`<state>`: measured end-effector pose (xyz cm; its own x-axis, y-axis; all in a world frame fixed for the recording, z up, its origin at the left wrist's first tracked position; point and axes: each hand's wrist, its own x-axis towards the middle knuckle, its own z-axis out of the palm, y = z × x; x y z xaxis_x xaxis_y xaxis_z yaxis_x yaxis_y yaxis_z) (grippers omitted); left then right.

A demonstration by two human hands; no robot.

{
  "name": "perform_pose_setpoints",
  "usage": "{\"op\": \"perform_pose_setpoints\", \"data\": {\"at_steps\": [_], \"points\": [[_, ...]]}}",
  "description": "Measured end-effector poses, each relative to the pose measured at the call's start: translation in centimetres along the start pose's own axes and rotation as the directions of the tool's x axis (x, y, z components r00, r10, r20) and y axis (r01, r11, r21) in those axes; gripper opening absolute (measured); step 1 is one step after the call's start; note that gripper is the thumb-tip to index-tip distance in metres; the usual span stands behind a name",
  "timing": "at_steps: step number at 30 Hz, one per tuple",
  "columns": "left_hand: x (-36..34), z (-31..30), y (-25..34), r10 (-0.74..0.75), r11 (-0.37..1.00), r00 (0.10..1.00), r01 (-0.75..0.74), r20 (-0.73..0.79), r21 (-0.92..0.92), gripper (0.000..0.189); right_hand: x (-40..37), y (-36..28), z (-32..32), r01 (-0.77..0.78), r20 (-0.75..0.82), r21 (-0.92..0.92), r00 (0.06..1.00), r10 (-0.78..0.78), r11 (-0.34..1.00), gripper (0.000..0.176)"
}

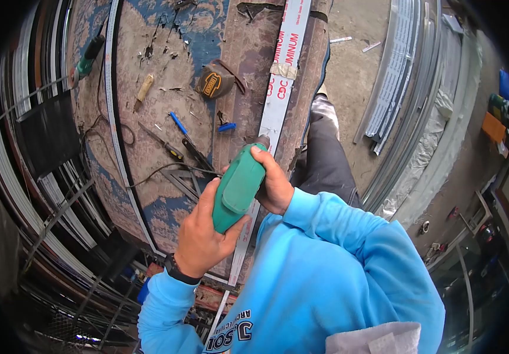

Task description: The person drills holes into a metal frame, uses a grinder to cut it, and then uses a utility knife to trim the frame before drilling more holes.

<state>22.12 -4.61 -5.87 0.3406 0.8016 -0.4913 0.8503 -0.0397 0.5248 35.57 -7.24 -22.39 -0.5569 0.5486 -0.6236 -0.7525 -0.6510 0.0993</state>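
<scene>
Both my hands are closed around a green power drill (240, 192) held above a long aluminum profile (279, 88). My left hand (200, 235) wraps the rear of the body, its thumb under the near end. My right hand (275, 184) grips the far side near the front, thumb on top; its other fingers are mostly hidden. The chuck (263, 140) points away from me, over the profile; the bit's tip cannot be made out. The profile carries red lettering and a band of tan tape (284, 70). A dark cord (169, 167) runs left from the drill.
On the worn carpeted table (166, 65) lie a dark pouch-like object with an orange emblem (214, 81), a yellow-and-black-handled tool (163, 143), a blue-handled tool (178, 123) and a triangular square (182, 184). Profiles are racked at left (30, 200) and stacked on the right floor (393, 65).
</scene>
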Motion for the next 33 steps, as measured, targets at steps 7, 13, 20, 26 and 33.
{"op": "perform_pose_setpoints", "data": {"at_steps": [7, 13, 20, 26, 33], "points": [[1.9, -2.5, -1.8, -0.024, 0.983, 1.000, 0.027, 0.019, -0.183, 0.080, -0.1, -1.3, 2.5, -0.024, -0.056, -0.082, 0.998, 0.019, 0.996, 0.059], [8.6, -8.3, -10.5, -0.196, 0.767, 0.919, 0.361, 0.342, -0.531, 0.066, 3.8, -1.7, 6.6, 0.046, 0.024, 0.114, 0.999, -0.049, 0.992, 0.061], [12.4, -8.5, -14.1, -0.298, 0.713, 0.864, 0.485, 0.406, -0.506, 0.067, 9.1, -0.8, 5.9, 0.037, -0.067, 0.189, 0.997, -0.025, 0.981, 0.061], [7.6, -5.7, -7.1, 0.091, 0.972, 0.995, -0.077, 0.051, -0.224, 0.062, 3.7, -2.7, 5.0, -0.018, 0.024, 0.160, 1.000, 0.014, 0.987, 0.066], [8.4, -6.9, -9.2, -0.393, 0.675, 0.870, 0.492, 0.297, -0.550, 0.062, 5.4, -2.0, 6.2, -0.007, -0.122, 0.018, 0.993, 0.009, 1.000, 0.064]]}}
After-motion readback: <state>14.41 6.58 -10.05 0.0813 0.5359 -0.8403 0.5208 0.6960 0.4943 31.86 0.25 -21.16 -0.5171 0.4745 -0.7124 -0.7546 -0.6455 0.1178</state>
